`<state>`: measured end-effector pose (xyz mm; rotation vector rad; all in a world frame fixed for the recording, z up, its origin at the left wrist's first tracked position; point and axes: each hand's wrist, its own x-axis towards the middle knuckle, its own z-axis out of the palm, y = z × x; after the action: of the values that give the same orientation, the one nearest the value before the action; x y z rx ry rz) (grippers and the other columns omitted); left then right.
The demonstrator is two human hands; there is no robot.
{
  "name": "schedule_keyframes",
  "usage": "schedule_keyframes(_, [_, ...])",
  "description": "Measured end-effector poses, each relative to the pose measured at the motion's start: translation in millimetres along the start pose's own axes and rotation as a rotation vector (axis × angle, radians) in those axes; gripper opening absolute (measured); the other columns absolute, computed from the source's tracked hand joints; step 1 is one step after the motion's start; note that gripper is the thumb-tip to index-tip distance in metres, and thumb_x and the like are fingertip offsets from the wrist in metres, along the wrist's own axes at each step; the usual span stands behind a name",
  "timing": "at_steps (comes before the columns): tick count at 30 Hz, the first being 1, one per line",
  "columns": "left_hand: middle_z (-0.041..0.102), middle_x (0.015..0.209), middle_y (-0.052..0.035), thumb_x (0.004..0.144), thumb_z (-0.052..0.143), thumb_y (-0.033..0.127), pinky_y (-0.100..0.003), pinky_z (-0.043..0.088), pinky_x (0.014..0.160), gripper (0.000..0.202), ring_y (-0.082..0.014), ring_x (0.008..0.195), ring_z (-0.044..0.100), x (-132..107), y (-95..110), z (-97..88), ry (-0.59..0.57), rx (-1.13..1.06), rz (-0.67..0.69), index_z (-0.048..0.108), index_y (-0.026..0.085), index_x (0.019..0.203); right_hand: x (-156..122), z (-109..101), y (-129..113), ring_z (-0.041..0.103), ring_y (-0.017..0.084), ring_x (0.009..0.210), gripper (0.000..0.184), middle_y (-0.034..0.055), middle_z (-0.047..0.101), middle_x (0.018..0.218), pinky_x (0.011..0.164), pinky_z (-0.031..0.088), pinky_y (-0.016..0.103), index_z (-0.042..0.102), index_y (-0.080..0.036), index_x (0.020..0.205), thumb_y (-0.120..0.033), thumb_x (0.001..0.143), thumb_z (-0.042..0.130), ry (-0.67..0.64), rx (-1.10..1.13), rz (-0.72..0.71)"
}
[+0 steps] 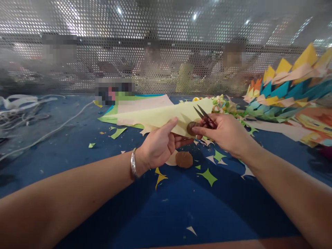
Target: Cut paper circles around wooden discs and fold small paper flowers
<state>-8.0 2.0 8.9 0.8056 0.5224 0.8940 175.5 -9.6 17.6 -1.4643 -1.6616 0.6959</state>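
My left hand (162,143), with a silver bangle at its wrist, is closed on the lower edge of a pale yellow paper sheet (155,116), thumb on top. Dark-bladed scissors (204,116) are in my right hand (225,133), their blades a little apart and pointing up and left. The thumb and fingers of that hand also press a brown paper disc (191,128) against the sheet's right part. On the blue table below lies another brown disc (184,159), partly over a pale disc (171,158) that my left hand partly hides.
Green and pink paper sheets (145,103) lie behind the held sheet. Green scraps (209,177) and yellow scraps (160,178) are scattered on the blue table (109,211). Folded paper spikes (282,90) stand at right; white cord (52,133) runs along the left. A perforated metal screen (166,20) rises behind.
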Motion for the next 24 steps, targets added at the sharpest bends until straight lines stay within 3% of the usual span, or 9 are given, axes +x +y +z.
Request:
schedule_keyframes(4, [0.076, 0.109, -0.0135, 0.100, 0.045, 0.020, -0.035, 0.056, 0.094, 0.030, -0.0204, 0.094, 0.074, -4.6, -1.8, 3.6, 0.053, 0.020, -0.010, 0.072, 0.009, 0.106, -2.6, 1.9, -4.1, 0.059, 0.015, 0.062, 0.026, -0.0015, 0.062, 0.067, 0.059, 0.047, 0.030, 0.062, -0.021, 0.085, -0.037, 0.072, 0.078, 0.050, 0.001, -0.010])
schedule_keyframes(11, [0.077, 0.107, -0.0126, 0.096, 0.052, 0.013, -0.028, 0.056, 0.089, 0.025, -0.0177, 0.092, 0.074, -6.7, -5.4, 7.3, 0.038, 0.069, 0.052, 0.077, 0.010, 0.097, -4.7, 3.8, -5.8, 0.056, 0.014, 0.057, 0.028, -0.0028, 0.060, 0.064, 0.054, 0.043, 0.029, 0.061, -0.022, 0.088, -0.037, 0.073, 0.078, 0.015, -0.004, -0.015])
schedule_keyframes(24, [0.077, 0.106, -0.0141, 0.091, 0.058, 0.012, -0.035, 0.055, 0.090, 0.022, -0.0223, 0.094, 0.073, -6.8, -9.2, 6.0, 0.048, 0.146, 0.154, 0.079, 0.011, 0.090, -9.1, 4.8, -11.3, 0.062, 0.017, 0.060, 0.027, -0.0003, 0.066, 0.066, 0.055, 0.046, 0.031, 0.061, -0.022, 0.087, -0.039, 0.074, 0.077, 0.013, -0.045, -0.038])
